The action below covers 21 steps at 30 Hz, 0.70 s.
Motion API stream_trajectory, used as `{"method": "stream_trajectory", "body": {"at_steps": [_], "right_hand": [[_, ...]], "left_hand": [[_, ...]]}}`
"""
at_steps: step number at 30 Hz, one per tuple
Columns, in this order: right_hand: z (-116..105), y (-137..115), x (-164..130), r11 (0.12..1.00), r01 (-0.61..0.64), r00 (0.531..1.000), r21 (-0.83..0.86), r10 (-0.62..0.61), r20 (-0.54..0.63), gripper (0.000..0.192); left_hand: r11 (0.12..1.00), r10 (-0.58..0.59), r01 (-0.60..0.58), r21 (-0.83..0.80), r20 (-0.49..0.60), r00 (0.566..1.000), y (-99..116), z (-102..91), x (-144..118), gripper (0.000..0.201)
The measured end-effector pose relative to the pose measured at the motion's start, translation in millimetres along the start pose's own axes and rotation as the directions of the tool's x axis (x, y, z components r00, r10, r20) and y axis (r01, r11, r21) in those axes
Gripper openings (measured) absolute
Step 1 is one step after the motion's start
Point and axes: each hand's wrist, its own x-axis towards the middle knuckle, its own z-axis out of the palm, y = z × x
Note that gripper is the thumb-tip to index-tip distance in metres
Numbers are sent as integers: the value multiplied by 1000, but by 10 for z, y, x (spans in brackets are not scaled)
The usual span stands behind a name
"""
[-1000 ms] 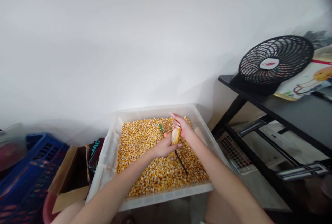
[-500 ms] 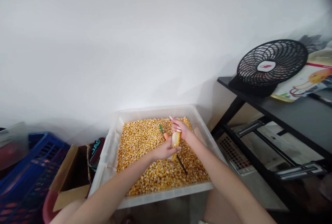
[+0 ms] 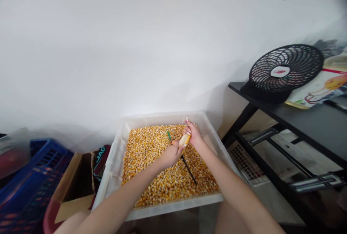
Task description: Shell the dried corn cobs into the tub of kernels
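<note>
A partly stripped corn cob (image 3: 184, 140) is held between both hands above a bin of loose kernels. Pale bare cob shows on its upper face, with a band of yellow kernels along the right side. My left hand (image 3: 172, 153) is closed round its lower left end. My right hand (image 3: 192, 133) grips its upper right side, fingers curled. Beneath the hands a screwdriver (image 3: 189, 170) lies on the corn kernels (image 3: 148, 156); its dark shaft and green handle end show, the middle hidden by my left hand. All this sits inside a white plastic bin (image 3: 173, 205).
At right a black fan (image 3: 280, 71) and a printed package (image 3: 317, 87) stand on a dark table (image 3: 325, 122). To the left are an open cardboard box (image 3: 74, 205) and a blue crate (image 3: 29, 176). A white wall (image 3: 135, 46) rises behind the bin.
The cob has turned from nearly upright to a slanted pose, and my left hand has moved up a little with it. More of the screwdriver's shaft is now uncovered.
</note>
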Motion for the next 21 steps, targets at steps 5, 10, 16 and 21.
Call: {"method": "stream_trajectory", "body": {"at_steps": [5, 10, 16, 21], "right_hand": [[3, 20, -18, 1000, -1, 1000, -24, 1, -14, 31], [-10, -15, -3, 999, 3, 1000, -32, -3, -7, 32], [-86, -83, 64, 999, 13, 997, 47, -9, -82, 32], [-98, -66, 67, 999, -5, 994, 44, 10, -109, 33]], "left_hand": [[1000, 6, -6, 0, -14, 1000, -29, 22, 15, 45], [989, -16, 8, -147, -54, 998, -52, -33, 35, 54], [999, 39, -40, -11, -53, 998, -24, -154, 2, 57], [998, 44, -45, 53, 13, 999, -35, -83, 19, 52]]}}
